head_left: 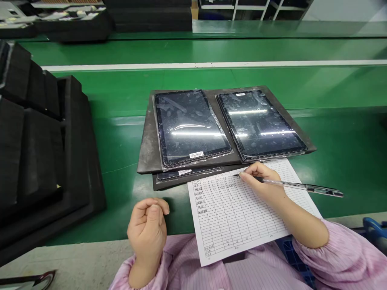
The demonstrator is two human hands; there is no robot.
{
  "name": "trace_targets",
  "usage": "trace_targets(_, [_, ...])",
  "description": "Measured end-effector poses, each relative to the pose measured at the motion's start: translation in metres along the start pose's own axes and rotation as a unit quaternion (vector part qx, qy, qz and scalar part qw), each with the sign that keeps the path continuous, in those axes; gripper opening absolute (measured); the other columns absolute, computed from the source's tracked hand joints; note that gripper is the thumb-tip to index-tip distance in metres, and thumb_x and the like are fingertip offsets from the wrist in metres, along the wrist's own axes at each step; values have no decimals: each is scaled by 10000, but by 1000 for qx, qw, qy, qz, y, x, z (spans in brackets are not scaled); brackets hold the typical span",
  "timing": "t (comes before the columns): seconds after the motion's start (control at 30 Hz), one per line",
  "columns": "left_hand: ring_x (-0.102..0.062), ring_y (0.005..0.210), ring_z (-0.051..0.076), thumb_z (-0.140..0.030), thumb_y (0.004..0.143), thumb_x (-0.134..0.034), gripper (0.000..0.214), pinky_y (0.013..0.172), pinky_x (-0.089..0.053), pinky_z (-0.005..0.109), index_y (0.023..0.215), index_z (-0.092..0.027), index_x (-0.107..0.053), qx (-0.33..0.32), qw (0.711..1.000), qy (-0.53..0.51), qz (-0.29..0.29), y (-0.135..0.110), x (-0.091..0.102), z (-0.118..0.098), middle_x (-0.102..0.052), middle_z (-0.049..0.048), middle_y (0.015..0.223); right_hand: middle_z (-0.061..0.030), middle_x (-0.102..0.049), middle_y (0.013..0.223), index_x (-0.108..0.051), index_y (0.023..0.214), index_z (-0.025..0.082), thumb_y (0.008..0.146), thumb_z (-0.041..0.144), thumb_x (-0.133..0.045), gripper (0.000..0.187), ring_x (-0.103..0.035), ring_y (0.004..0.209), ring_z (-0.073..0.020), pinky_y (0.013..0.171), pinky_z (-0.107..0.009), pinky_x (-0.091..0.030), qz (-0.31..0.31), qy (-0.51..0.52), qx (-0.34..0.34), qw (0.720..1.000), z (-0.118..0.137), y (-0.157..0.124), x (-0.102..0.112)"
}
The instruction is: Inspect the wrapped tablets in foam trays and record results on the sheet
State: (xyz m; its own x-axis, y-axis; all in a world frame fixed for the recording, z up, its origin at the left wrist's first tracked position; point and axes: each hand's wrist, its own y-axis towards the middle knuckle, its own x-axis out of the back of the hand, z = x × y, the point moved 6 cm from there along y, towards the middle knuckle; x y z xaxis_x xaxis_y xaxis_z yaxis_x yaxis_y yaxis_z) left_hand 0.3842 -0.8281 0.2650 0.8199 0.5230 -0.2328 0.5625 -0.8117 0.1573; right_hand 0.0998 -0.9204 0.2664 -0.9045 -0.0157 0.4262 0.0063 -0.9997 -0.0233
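Observation:
My right hand (pixel 266 183) is closed around a clear-barrelled pen (pixel 305 187), its tip over the upper part of a printed form (pixel 242 217). The form is a ruled grid with some handwriting, and it overhangs the table's front edge. Left of the paper, my left hand (pixel 148 225) is curled, thumb against the fingers, with nothing visible in it. Beyond the form lie two film-covered tablet screens, a left one (pixel 190 125) and a right one (pixel 261 123), on a dark foam board (pixel 148 149). Under that board, the edge of another screen (pixel 193 172) shows.
Black foam trays (pixel 81 161) are stacked along the left side. The green table (pixel 121 169) stretches away to a white strip (pixel 211 65). A black bin (pixel 75 24) with small items stands at the far left. A blue chair (pixel 375 227) is at the right edge.

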Motion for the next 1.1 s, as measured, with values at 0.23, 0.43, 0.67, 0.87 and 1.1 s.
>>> trace_targets(0.23, [-552, 666, 140, -271, 709, -732, 170, 657, -459, 284, 786, -201, -598, -14, 998, -28, -54, 7, -1, 0, -581, -31, 621, 4, -559, 522, -505, 518, 213, 680, 373, -629, 259, -503, 511, -141, 499, -264, -394, -32, 1, 23, 999, 5, 3, 0])
trace_targets(0.43, [-534, 639, 154, -268, 673, -755, 186, 666, -464, 303, 721, -202, -588, -12, 999, -19, -43, 10, 0, -2, -516, -48, 527, 24, -480, 476, -446, 490, 213, 707, 341, -586, 288, -434, 479, -121, 480, -253, -351, -49, -11, 37, 998, 8, 6, 1])
trace_targets(0.67, [-536, 636, 156, -276, 661, -755, 221, 680, -483, 319, 786, -216, -583, 46, 997, -27, -62, 8, 4, 3, -533, -54, 564, 21, -485, 481, -442, 488, 207, 705, 345, -588, 296, -438, 475, -115, 464, -238, -348, -23, -35, 35, 999, 10, 7, -3])
trace_targets(0.87, [-525, 618, 149, -150, 590, -721, 198, 580, -467, 284, 722, -196, -580, 32, 996, -24, -82, 12, 1, 0, -577, -38, 597, 21, -489, 478, -450, 483, 200, 701, 343, -591, 297, -444, 469, -109, 451, -221, -350, -21, -47, 36, 998, 9, 8, -3])
trace_targets(1.1, [-375, 448, 119, -142, 582, -644, 140, 400, -327, 248, 668, -216, -561, 79, 992, -39, -89, 10, 1, -6, -496, -50, 497, 22, -497, 488, -465, 490, 195, 710, 334, -594, 290, -449, 476, -105, 459, -217, -352, -23, -52, 44, 997, 10, 8, -5])
